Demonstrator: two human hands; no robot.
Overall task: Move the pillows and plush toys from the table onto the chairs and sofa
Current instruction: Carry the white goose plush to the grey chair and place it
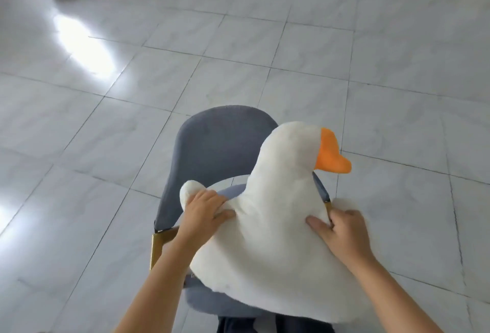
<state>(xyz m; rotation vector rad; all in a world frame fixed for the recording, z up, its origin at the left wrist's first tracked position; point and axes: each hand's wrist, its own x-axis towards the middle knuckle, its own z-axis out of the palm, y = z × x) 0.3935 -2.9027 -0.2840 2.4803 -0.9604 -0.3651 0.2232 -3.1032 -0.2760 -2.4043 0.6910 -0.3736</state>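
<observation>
our left hand (204, 210) grips the tail end of the plush goose (273, 226), fingers curled over the white nub and thumb pressed into the fold below it. our right hand (342, 234) sits on the opposite flank, thumb dug into the fur and fingers wrapped around the far side, so both hands hold the toy between them. the goose is over the seat of the grey chair (212, 144), neck upright against the curved backrest, orange beak (332, 154) poking out past the chair's right edge. its lower body overhangs the front of the seat toward us; we cannot tell whether it rests its full weight there or is partly carried. judgement: we are in the placing step for this toy, on a chair and not the sofa. the next move likely calls for nudging the body further back so it sits squarely, then letting go with both hands. soft filling, so it should settle without tipping, though the leaning head may pull it rightward. tiled floor (265, 41) all around; table not in view.
</observation>
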